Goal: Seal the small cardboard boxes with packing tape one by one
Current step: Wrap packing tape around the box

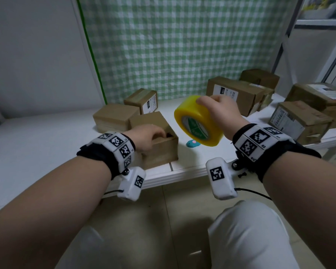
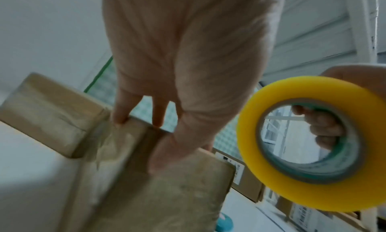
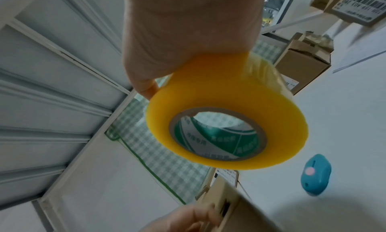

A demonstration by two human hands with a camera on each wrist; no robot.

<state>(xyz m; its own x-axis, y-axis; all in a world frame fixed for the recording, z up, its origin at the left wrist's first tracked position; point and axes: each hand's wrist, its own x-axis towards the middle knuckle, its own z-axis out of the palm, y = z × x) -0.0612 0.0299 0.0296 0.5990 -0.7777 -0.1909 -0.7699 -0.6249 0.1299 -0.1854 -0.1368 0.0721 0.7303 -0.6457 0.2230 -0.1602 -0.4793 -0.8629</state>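
Note:
A small brown cardboard box [image 1: 159,146] stands near the front edge of the white table [image 1: 47,144]. A dark gap shows between its top flaps. My left hand [image 1: 151,135] holds the box from above. In the left wrist view its fingers [image 2: 121,116] hook over the far edge of the box [image 2: 167,194] and the thumb lies on a flap. My right hand [image 1: 217,109] grips a yellow roll of packing tape [image 1: 199,121] in the air, just right of the box. Its fingers [image 2: 325,128] pass through the roll's core [image 2: 309,143]; the roll [image 3: 227,120] hangs tilted.
A small blue cutter [image 1: 192,143] lies on the table under the roll. Two more boxes [image 1: 114,117] [image 1: 144,100] sit behind the held one. Several larger labelled parcels [image 1: 235,94] [image 1: 299,121] crowd the right side. A green checked cloth [image 1: 182,45] hangs behind.

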